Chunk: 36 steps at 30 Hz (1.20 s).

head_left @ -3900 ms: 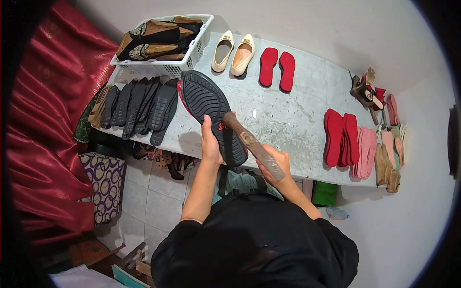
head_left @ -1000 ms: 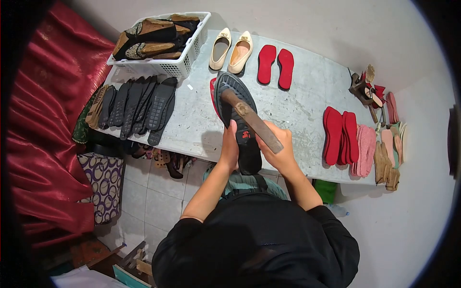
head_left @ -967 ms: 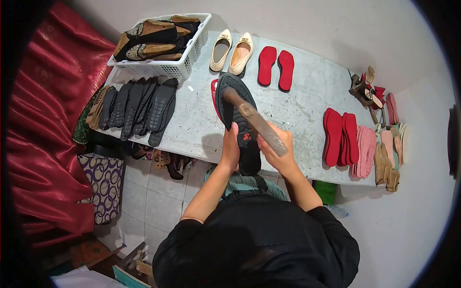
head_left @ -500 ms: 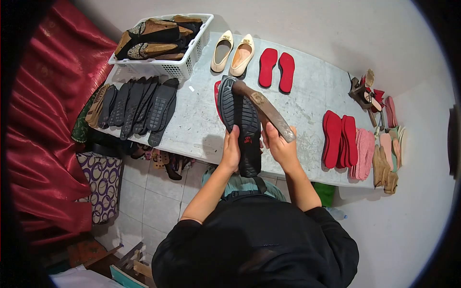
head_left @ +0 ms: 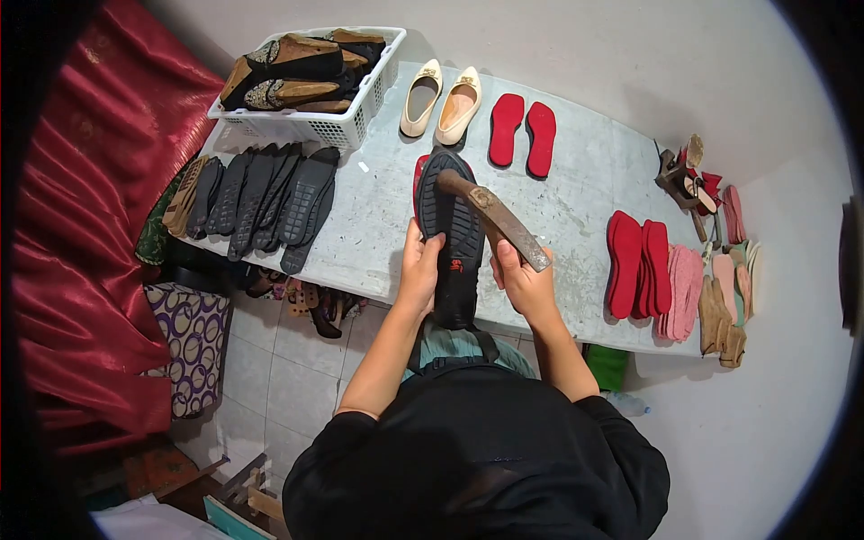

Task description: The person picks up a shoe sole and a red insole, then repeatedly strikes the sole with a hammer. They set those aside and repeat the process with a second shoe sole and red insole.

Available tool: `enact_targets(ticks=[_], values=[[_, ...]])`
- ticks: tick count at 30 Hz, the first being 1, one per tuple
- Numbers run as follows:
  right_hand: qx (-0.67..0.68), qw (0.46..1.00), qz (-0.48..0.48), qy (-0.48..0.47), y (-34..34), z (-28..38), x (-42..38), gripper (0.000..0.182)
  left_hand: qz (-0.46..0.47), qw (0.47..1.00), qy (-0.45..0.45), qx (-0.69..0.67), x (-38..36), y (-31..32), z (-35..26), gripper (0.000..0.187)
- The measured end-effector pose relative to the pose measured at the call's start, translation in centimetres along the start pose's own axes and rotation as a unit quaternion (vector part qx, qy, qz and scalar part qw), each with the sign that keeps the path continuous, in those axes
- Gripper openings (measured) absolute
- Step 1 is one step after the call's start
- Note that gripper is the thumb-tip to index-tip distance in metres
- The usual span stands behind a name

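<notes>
My left hand is closed around the left edge of a black shoe sole, thumb on top. The tread faces up, a small red mark shows on its middle part, and a strip of red peeks out along its upper left edge. My right hand grips a hammer with a worn metal head. The hammer's round face lies over the front part of the sole, and its long curved end points down to the right. The handle is mostly hidden behind the head and my fingers.
On the table lie black soles, red insoles, more red insoles and pink insoles. Cream shoes stand at the back beside a white basket of shoes on lasts. Tools sit far right.
The sole has come slightly lower and tilted a little. My left hand has slid up along its left edge. The hammer's face has moved down with the sole.
</notes>
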State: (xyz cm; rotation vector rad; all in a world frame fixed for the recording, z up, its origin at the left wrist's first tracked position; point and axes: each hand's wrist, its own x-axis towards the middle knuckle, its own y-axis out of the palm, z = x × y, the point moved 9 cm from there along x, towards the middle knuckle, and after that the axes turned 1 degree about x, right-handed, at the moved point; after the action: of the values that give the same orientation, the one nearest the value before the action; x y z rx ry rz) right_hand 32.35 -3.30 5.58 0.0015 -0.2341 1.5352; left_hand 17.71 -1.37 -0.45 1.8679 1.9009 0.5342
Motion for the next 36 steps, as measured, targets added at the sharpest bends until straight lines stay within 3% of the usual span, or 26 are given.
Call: enact_targets(ticks=[4, 6, 8, 9, 11, 15, 18, 20, 24, 26, 27, 29, 32, 34, 36], values=[[-0.015, 1.0, 0.016, 0.004, 0.7, -0.6, -0.3, 0.012, -0.044, 0.998, 0.026, 0.039, 0.3, -1.4, 0.1, 0.031], [-0.031, 0.999, 0.023, -0.003, 1.0, -0.6, -0.3, 0.01, -0.048, 0.997, 0.057, -0.014, 0.1, -1.7, 0.0, 0.032], [-0.037, 0.997, 0.028, -0.057, 1.6, 0.3, -0.4, 0.035, -0.064, 0.997, 0.051, 0.016, 0.0, -1.7, -0.1, 0.033], [-0.037, 0.997, 0.029, -0.056, 1.6, 0.2, -0.4, 0.035, -0.078, 0.995, 0.045, 0.044, 0.1, -1.7, -0.2, 0.036], [-0.022, 0.999, 0.038, -0.001, 1.8, -0.9, -0.6, 0.009, -0.106, 0.993, 0.032, 0.05, 0.4, -2.4, 0.1, 0.038], [-0.024, 0.999, 0.04, -0.005, 1.8, -0.2, -0.7, 0.012, -0.142, 0.987, 0.049, 0.052, 0.2, -3.0, -0.2, 0.036], [-0.031, 0.998, 0.032, -0.052, 1.4, 2.1, -0.8, 0.016, -0.145, 0.983, 0.079, 0.081, -0.1, -2.7, -1.5, 0.037], [-0.067, 0.988, 0.033, -0.135, 1.5, 3.8, -0.9, 0.024, -0.135, 0.982, 0.092, 0.092, -0.1, -2.4, -1.9, 0.037], [-0.113, 0.986, 0.06, -0.107, 1.9, 2.6, -0.5, 0.025, -0.142, 0.979, 0.093, 0.113, 0.0, -2.2, -1.6, 0.033], [0.008, 0.998, 0.027, -0.048, 1.2, 1.4, -1.0, 0.023, -0.147, 0.972, 0.101, 0.156, 0.0, -2.3, -1.7, 0.033], [0.008, 0.998, 0.029, -0.046, 1.3, 1.4, -1.0, 0.023, -0.155, 0.962, 0.102, 0.198, -0.3, -2.4, -1.7, 0.032], [-0.037, 0.994, 0.011, -0.098, 1.1, 2.4, -1.4, 0.018, -0.145, 0.961, 0.118, 0.201, -0.5, -2.1, -2.0, 0.032], [-0.115, 0.991, 0.03, -0.06, 0.9, 2.2, -0.4, 0.014, -0.147, 0.959, 0.116, 0.213, -0.5, -2.0, -1.6, 0.033], [-0.081, 0.991, 0.022, -0.108, 0.7, 1.6, -1.0, 0.011, -0.162, 0.956, 0.094, 0.225, 0.1, -2.5, -1.0, 0.034], [0.054, 0.996, 0.0, -0.072, 0.4, -0.5, -1.8, 0.011, -0.162, 0.937, 0.178, 0.252, -0.3, -2.1, -2.1, 0.036]])
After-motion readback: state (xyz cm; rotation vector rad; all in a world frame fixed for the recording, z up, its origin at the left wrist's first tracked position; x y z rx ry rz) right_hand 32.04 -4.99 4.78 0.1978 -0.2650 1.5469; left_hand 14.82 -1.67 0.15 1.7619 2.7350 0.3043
